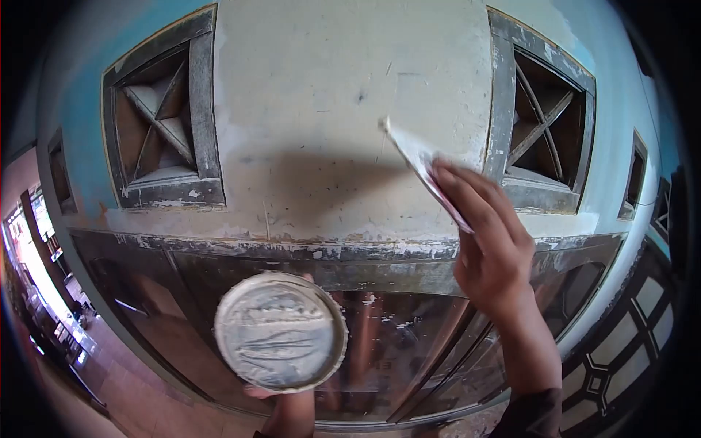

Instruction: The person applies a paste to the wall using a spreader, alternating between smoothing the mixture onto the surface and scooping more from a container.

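Note:
A round tub [281, 332] of whitish paste, its surface smeared and ridged, rests on my left hand [290, 412], which holds it from below; most of that hand is hidden behind the tub. Raised at the right, my right hand [491, 233] grips a flat scraper [426, 171] with whitish paste on its edge. The blade slants up to the left in front of the cream wall [350, 80], and a lump of paste sits at its upper corner. Whether the blade touches the wall I cannot tell. Small dark marks and scratches show on the wall.
Framed openings with crossed bars stand at the left [162, 124] and right [542, 120]. Below runs a worn, paint-flecked wooden ledge [350, 252] above dark glass panes [394, 343]. At the far left lies a tiled floor [131, 372]; a patterned grille [621, 358] is at the lower right.

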